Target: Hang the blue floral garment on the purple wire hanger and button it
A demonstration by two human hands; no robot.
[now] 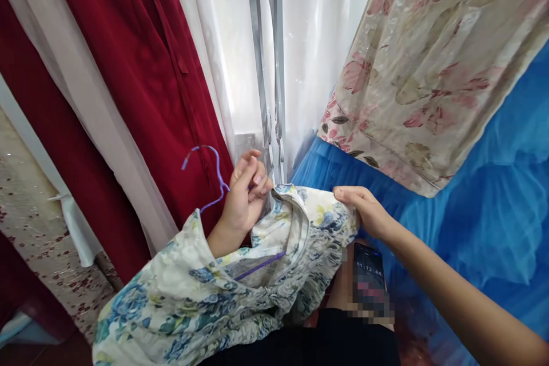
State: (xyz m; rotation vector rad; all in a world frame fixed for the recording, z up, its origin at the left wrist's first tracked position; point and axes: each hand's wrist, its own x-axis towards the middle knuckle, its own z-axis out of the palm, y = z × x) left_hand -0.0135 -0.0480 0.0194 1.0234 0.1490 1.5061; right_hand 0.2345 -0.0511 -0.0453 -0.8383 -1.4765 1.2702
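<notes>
A white dress or top with blue and yellow flowers lies bunched across my lap, its neckline spread wide. A purple wire hanger is partly inside it. The hook sticks up at the left, and the lower bar crosses the neck opening. My left hand comes up through the neckline, fingers curled by the hanger just right of its hook; a bit of purple shows between them. With thumb and fingers my right hand pinches the garment's right shoulder, stretching it outward. The hanger's right end is hidden.
Dark red cloth and pale fabric hang at the left. White curtain-like cloth with grey straps hangs ahead. A floral garment hangs at the right above blue tulle. A phone showing a timer rests on my thigh.
</notes>
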